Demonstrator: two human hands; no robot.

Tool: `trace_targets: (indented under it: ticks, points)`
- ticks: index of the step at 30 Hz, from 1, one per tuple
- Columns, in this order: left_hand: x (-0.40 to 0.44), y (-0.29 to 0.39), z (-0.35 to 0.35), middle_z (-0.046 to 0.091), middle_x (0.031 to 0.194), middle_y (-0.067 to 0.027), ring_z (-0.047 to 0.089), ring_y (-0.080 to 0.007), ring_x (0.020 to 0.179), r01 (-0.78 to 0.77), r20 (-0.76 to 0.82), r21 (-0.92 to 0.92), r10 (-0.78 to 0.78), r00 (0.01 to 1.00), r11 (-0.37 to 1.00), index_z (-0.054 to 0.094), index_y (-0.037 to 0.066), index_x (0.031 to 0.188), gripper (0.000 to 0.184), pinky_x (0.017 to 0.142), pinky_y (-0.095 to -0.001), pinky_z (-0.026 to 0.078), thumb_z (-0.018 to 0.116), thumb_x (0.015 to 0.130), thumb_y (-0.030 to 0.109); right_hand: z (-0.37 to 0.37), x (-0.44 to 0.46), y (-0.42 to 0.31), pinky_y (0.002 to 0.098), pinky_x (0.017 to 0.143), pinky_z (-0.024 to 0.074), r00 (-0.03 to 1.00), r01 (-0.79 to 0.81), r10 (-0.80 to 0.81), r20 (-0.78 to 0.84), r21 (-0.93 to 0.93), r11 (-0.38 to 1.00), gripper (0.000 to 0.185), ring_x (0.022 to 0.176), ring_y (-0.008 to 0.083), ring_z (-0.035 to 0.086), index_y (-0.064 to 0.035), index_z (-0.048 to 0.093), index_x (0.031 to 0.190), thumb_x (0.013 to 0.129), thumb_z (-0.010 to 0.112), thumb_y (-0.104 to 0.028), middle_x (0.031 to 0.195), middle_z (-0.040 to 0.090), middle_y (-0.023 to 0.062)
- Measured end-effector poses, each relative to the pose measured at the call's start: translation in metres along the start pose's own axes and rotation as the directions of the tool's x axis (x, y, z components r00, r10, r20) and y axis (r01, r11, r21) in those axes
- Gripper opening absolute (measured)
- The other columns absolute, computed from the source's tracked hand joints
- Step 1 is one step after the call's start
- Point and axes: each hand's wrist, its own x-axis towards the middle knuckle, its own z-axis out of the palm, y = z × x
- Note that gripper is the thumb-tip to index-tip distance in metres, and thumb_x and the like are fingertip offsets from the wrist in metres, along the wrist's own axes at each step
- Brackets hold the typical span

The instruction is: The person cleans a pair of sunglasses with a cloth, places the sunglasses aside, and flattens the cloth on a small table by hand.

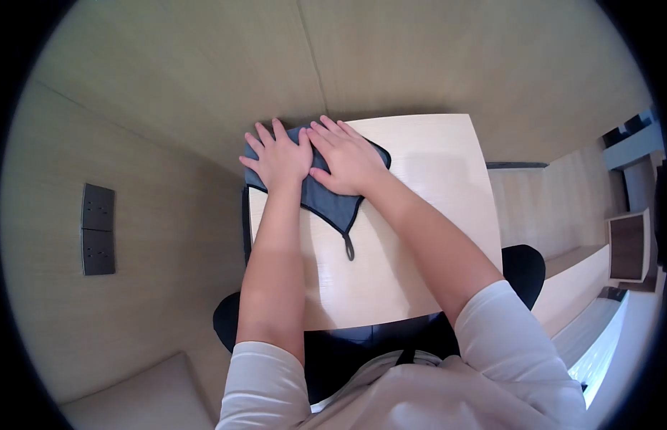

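A dark grey cloth (333,206) with black edging and a hanging loop lies spread over the far left corner of a pale wooden table (434,208). My left hand (280,159) rests flat on it with fingers spread, close to the table's left edge. Just to its right, my right hand (348,159) also lies flat on the cloth, fingers stretched toward the back. The two hands nearly meet at the left thumb. Parts of the cloth are hidden under both palms.
Wood-panelled walls (204,72) stand close behind and to the left of the table. Dark sockets (98,229) are set in the left wall. A padded beige seat (144,398) is at lower left. Shelving (629,247) stands at the far right.
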Motion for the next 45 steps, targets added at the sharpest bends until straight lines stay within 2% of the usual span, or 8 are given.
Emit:
trace_targets:
  ticks: [5,8,11,29,38,43,44,45]
  points:
    - [-0.002,-0.001,-0.002,0.021,0.164,-0.0142,0.013,-0.0350,0.152,-0.015,-0.051,0.003,0.015,0.999,1.000,0.031,0.017,0.156,0.067,0.119,-0.0617,0.009,0.039,0.099,0.051,-0.010,-0.004,-0.004,0.0461,0.116,0.0326,0.962,-0.106,0.060,-0.265,-0.165,0.981,0.039,0.135,0.0376,0.044,0.0014,0.065,0.111,0.080,0.067,-0.023,0.136,0.054,0.0231]
    - [-0.011,-0.003,0.000,0.021,0.164,-0.0132,0.013,-0.0342,0.153,-0.059,-0.042,0.005,0.060,0.997,0.998,0.030,0.017,0.156,0.067,0.120,-0.0604,0.009,0.039,0.098,0.049,-0.010,-0.019,-0.006,0.0459,0.113,0.0374,0.968,-0.178,0.142,-0.207,-0.168,0.970,0.032,0.130,0.0374,0.050,0.0007,0.064,0.109,0.080,0.066,-0.013,0.129,0.059,0.0212]
    - [-0.030,-0.009,0.001,0.020,0.165,-0.0126,0.013,-0.0335,0.153,-0.087,-0.054,0.015,0.088,0.995,0.996,0.030,0.017,0.157,0.067,0.120,-0.0598,0.008,0.040,0.098,0.047,-0.009,-0.035,-0.010,0.0468,0.110,0.0388,0.958,-0.150,0.128,-0.258,-0.068,0.986,0.027,0.126,0.0376,0.051,-0.0001,0.064,0.100,0.077,0.066,-0.014,0.124,0.059,0.0215]
    - [-0.154,-0.031,0.007,0.021,0.164,-0.0179,0.015,-0.0377,0.152,-0.174,-0.097,0.024,0.176,0.980,0.984,0.032,0.014,0.156,0.068,0.118,-0.0632,0.009,0.048,0.096,0.042,-0.046,-0.134,-0.063,0.0485,0.115,0.0339,0.981,-0.171,0.171,-0.094,0.002,0.985,0.038,0.136,0.0382,0.043,-0.0021,0.061,0.118,0.081,0.064,-0.014,0.140,0.052,0.0197]
    - [-0.231,-0.036,-0.005,0.020,0.162,-0.0221,0.015,-0.0428,0.151,-0.270,-0.032,0.028,0.271,0.962,0.962,0.031,0.010,0.155,0.070,0.116,-0.0671,0.009,0.051,0.094,0.037,-0.072,-0.194,-0.098,0.0486,0.114,0.0336,0.980,-0.190,0.193,-0.047,0.066,0.980,0.037,0.135,0.0378,0.043,-0.0026,0.062,0.115,0.082,0.069,-0.019,0.139,0.052,0.0199]
    - [-0.237,-0.030,-0.015,0.017,0.162,-0.0245,0.014,-0.0437,0.150,-0.352,-0.022,-0.015,0.352,0.936,0.936,0.036,0.027,0.154,0.067,0.113,-0.0710,0.011,0.057,0.090,0.025,-0.082,-0.217,-0.111,0.0492,0.102,0.0417,0.935,-0.344,0.351,-0.043,0.124,0.931,0.044,0.124,0.0360,0.051,-0.0049,0.063,0.117,0.076,0.076,-0.018,0.135,0.055,0.0140]
    - [-0.231,-0.032,-0.017,0.017,0.162,-0.0245,0.014,-0.0437,0.150,-0.353,-0.019,-0.019,0.353,0.936,0.935,0.036,0.027,0.154,0.067,0.113,-0.0710,0.011,0.057,0.090,0.025,-0.087,-0.217,-0.113,0.0468,0.095,0.0450,0.897,-0.435,0.441,-0.009,0.142,0.889,0.040,0.115,0.0348,0.056,-0.0049,0.064,0.111,0.075,0.077,-0.018,0.126,0.059,0.0143]
    - [-0.223,-0.034,-0.019,0.019,0.161,-0.0249,0.015,-0.0442,0.150,-0.462,-0.013,-0.039,0.462,0.887,0.886,0.042,0.023,0.149,0.063,0.113,-0.0709,0.012,0.059,0.088,0.024,-0.092,-0.215,-0.112,0.0444,0.088,0.0482,0.853,-0.518,0.521,0.025,0.157,0.841,0.036,0.107,0.0336,0.060,-0.0048,0.065,0.105,0.074,0.079,-0.018,0.117,0.064,0.0146]
